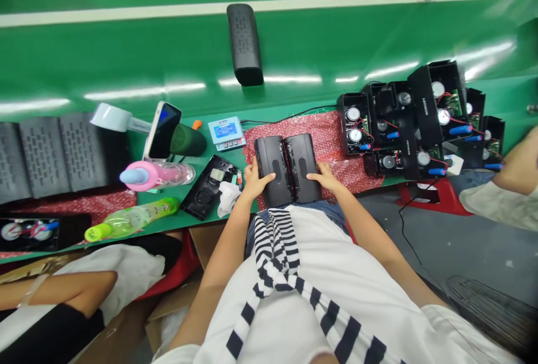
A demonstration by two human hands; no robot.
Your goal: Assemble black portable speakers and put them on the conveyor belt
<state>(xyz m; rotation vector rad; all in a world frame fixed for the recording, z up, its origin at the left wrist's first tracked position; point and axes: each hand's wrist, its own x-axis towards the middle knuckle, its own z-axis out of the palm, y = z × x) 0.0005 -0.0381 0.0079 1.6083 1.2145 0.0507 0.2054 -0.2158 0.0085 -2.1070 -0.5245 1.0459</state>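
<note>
Two black casings lie side by side at the table's front edge, with a narrow gap between them. My left hand (255, 180) grips the outer side of the left casing (275, 156), its thumb on the casing's face. Around the outer side of the right casing (303, 156) my right hand (325, 178) is closed in the same way, thumb on top. Red bubble wrap (328, 134) is spread beneath and beside them. Close to my left hand are a white crumpled bag (229, 198) and a black panel (204, 193).
Open speaker housings (397, 123) with wires are stacked at the right. Left stand a small display device (227, 131), a phone (162, 131), a pink bottle (168, 175) and a green bottle (134, 218). A dark speaker (245, 44) stands beyond. People sit at both sides.
</note>
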